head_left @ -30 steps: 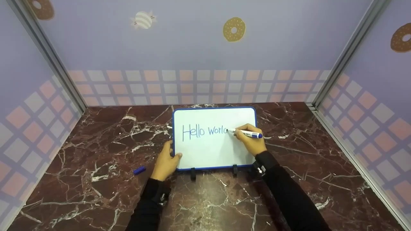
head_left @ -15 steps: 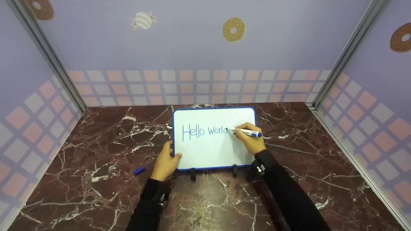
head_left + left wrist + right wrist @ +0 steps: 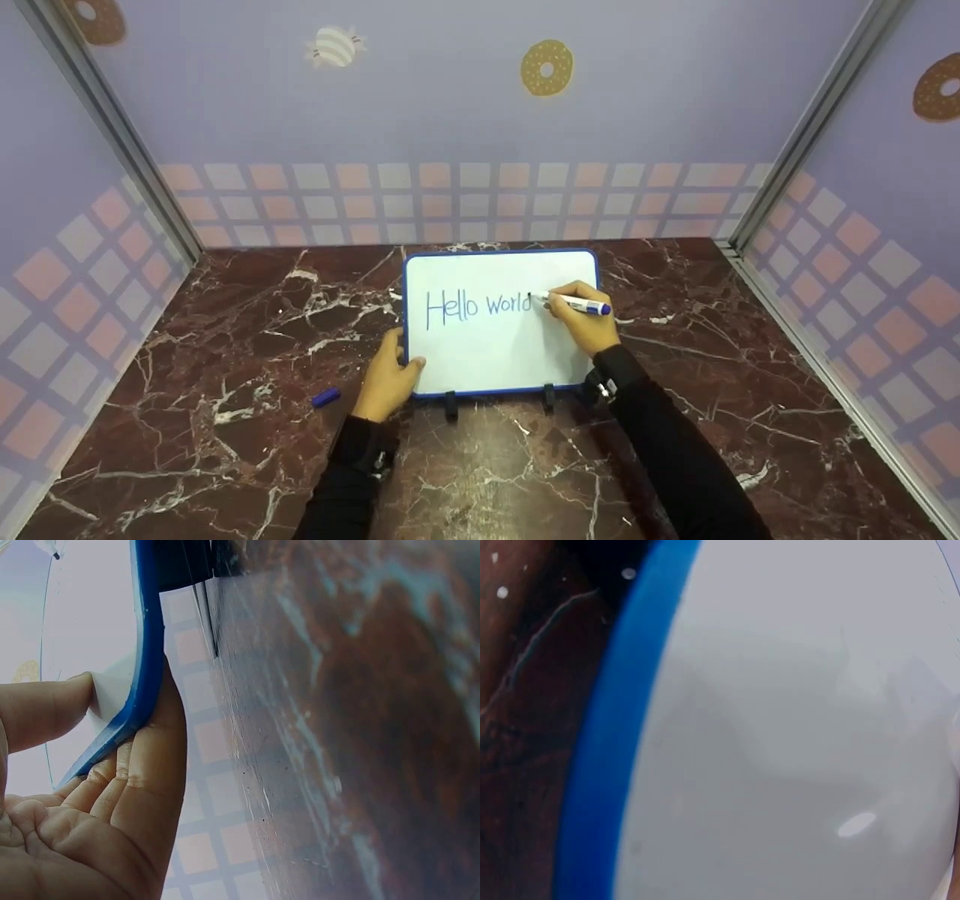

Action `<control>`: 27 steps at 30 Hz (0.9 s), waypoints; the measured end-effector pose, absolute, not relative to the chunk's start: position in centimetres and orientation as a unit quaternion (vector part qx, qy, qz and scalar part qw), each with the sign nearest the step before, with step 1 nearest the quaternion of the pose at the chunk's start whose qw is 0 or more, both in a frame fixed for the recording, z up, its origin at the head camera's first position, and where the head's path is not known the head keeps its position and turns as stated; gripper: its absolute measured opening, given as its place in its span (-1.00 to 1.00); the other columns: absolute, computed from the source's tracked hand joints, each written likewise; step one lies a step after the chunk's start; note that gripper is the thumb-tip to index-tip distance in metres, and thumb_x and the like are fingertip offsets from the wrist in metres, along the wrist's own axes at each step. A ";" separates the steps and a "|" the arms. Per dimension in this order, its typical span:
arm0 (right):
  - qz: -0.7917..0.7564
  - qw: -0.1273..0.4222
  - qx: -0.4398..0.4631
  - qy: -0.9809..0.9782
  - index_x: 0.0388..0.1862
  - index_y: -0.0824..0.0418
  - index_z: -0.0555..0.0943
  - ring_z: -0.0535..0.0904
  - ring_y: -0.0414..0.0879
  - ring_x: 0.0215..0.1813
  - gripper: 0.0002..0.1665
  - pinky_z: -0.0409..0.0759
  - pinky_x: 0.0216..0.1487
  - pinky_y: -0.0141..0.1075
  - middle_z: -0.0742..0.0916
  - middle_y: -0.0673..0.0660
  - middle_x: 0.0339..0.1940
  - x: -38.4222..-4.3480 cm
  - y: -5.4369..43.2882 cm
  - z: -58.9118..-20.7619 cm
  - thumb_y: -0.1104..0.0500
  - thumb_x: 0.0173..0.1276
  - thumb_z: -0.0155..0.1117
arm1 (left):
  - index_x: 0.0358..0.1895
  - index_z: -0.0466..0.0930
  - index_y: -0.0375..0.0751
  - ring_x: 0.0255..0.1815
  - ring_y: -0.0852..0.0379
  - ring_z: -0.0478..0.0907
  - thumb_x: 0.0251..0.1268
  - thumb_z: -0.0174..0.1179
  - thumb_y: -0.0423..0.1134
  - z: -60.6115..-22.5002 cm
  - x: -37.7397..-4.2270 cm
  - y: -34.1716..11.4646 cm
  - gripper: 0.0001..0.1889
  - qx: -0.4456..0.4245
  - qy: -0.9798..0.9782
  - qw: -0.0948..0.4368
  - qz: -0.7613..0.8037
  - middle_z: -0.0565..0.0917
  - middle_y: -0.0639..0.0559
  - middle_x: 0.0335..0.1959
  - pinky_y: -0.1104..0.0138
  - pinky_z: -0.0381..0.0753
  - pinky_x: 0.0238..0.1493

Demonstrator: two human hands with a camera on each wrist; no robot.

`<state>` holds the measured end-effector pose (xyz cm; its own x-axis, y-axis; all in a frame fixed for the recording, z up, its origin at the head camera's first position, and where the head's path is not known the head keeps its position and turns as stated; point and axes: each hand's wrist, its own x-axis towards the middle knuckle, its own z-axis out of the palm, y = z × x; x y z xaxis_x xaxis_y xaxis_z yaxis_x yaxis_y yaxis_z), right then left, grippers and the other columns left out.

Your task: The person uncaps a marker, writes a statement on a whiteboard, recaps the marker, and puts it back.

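A whiteboard with a blue frame stands leaning back on black feet, and "Hello World" is written across it in blue. My left hand grips its lower left corner, thumb on the white face and fingers behind the frame; the left wrist view shows this hand pinching the blue edge. My right hand holds a white marker with a blue end, its tip at the top of the "d". In the right wrist view the board's face fills most of the picture, and the marker is hidden.
A blue marker cap lies on the dark red marbled table, left of my left hand. Two black feet stick out under the board's lower edge. Patterned walls close in the back and both sides.
My right hand has moved the marker tip slightly up, and the last letter now shows an upright stroke, reading as "d". My left hand keeps its place on the board.
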<state>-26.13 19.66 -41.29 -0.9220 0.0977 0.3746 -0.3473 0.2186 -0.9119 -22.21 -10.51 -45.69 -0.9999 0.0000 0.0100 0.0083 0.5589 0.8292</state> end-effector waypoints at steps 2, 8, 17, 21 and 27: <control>0.622 0.178 0.080 -0.758 -0.33 0.49 0.65 0.65 -0.27 -0.43 -0.91 0.64 -0.33 -0.47 0.75 0.23 -0.46 -26.2 19.6 -41.2 0.41 0.27 0.29 | 0.46 0.12 -0.32 0.14 -0.37 0.55 0.38 0.11 -0.26 -45.7 -22.2 -10.5 -0.36 -0.003 -0.883 0.006 -0.469 0.47 -0.53 0.23 -0.16 0.53 0.15; 0.634 0.172 0.075 -0.750 -0.31 0.50 0.65 0.65 -0.27 -0.43 -0.90 0.64 -0.32 -0.47 0.75 0.19 -0.46 -26.3 19.6 -41.0 0.41 0.27 0.29 | 0.45 0.14 -0.33 0.08 -0.35 0.58 0.36 0.12 -0.26 -45.7 -22.2 -10.5 -0.36 -0.005 -0.884 0.013 -0.466 0.52 -0.51 0.18 -0.15 0.53 0.13; 0.631 0.176 0.078 -0.751 -0.31 0.51 0.65 0.66 -0.27 -0.43 -0.90 0.66 -0.32 -0.46 0.76 0.22 -0.45 -26.2 19.5 -41.0 0.41 0.27 0.29 | 0.47 0.11 -0.31 0.16 -0.39 0.53 0.38 0.11 -0.24 -45.8 -22.3 -10.6 -0.34 -0.003 -0.884 0.004 -0.468 0.45 -0.53 0.25 -0.19 0.48 0.20; 0.620 0.178 0.079 -0.760 -0.32 0.49 0.65 0.66 -0.28 -0.43 -0.90 0.65 -0.33 -0.47 0.77 0.21 -0.45 -26.2 19.6 -40.9 0.40 0.27 0.29 | 0.49 0.08 -0.29 0.18 -0.39 0.52 0.38 0.10 -0.22 -45.6 -22.3 -10.5 -0.33 0.000 -0.882 -0.006 -0.472 0.41 -0.53 0.30 -0.18 0.48 0.21; 0.613 0.178 0.086 -0.765 -0.34 0.48 0.66 0.65 -0.24 -0.44 -0.90 0.63 -0.36 -0.47 0.76 0.30 -0.44 -26.0 19.6 -41.0 0.39 0.27 0.29 | 0.47 0.11 -0.30 0.13 -0.36 0.56 0.37 0.10 -0.25 -45.7 -22.4 -10.5 -0.35 0.002 -0.884 0.000 -0.468 0.47 -0.51 0.24 -0.16 0.50 0.17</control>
